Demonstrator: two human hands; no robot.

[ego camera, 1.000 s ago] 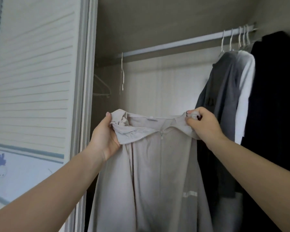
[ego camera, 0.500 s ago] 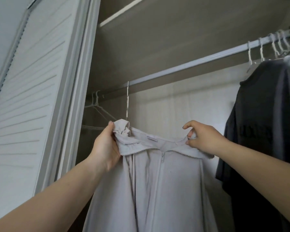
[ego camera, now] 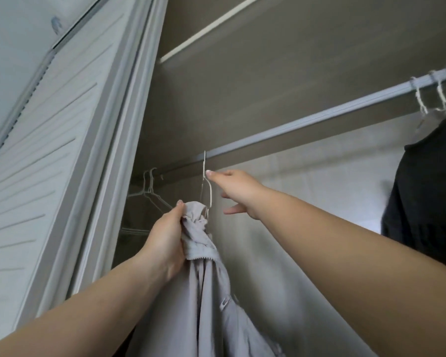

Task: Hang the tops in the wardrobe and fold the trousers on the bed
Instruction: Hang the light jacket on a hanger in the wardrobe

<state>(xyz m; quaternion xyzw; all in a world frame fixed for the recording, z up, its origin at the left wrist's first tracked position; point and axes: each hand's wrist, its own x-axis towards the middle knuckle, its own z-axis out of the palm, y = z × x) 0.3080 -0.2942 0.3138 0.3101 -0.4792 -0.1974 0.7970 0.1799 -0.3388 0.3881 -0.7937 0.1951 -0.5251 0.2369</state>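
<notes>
Wardrobe interior seen from below, its louvred door (ego camera: 36, 140) open at the left. Nearest, the left hand (ego camera: 165, 238) bunches the collar of a pale grey zip-up top (ego camera: 211, 305), its grip closed tight so the garment hangs free. Beyond, the right hand (ego camera: 236, 188) reaches with fingers spread and holding nothing, fingertip touching a wire hanger (ego camera: 207, 186) on the rail (ego camera: 307, 122), probably to take it. Dark clothes (ego camera: 428, 191) hang at the rail's right end.
</notes>
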